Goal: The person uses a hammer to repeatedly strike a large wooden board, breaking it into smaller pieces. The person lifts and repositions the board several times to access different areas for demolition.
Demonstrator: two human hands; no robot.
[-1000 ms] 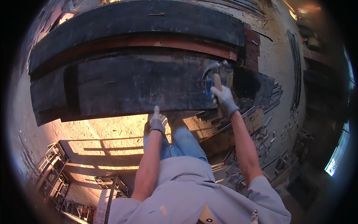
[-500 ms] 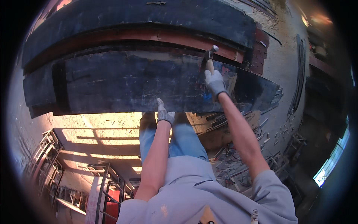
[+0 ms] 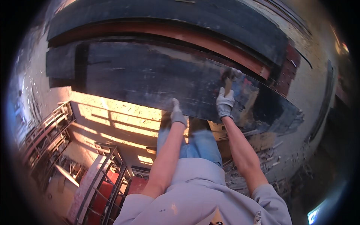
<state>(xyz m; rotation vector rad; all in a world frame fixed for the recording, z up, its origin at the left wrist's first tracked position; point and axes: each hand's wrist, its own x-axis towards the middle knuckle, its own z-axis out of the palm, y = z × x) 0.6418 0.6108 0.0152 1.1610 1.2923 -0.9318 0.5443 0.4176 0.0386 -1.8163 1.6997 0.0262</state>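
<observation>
A long dark metal sheet (image 3: 150, 78) lies crosswise in front of me. My left hand (image 3: 178, 113), in a pale knitted glove, is closed on its near edge, thumb on top and the other fingers mostly hidden below. In my gloved right hand (image 3: 225, 103) is a hammer (image 3: 228, 83), gripped by its light handle. The hammer's head points away from me over the right part of the sheet and is smeared by motion. Whether it touches the sheet I cannot tell.
Beyond the sheet are a reddish-brown beam (image 3: 161, 32) and another dark sheet (image 3: 168, 13). Metal racks (image 3: 48, 131) stand at the left, and a frame with red panels (image 3: 103, 191) at lower left. Scrap strips (image 3: 268, 157) litter the floor at right.
My right hand and the hammer have come nearer to me, the hammer's head moving from the sheet's far edge to over the sheet. The view has turned. My left hand keeps its grip.
</observation>
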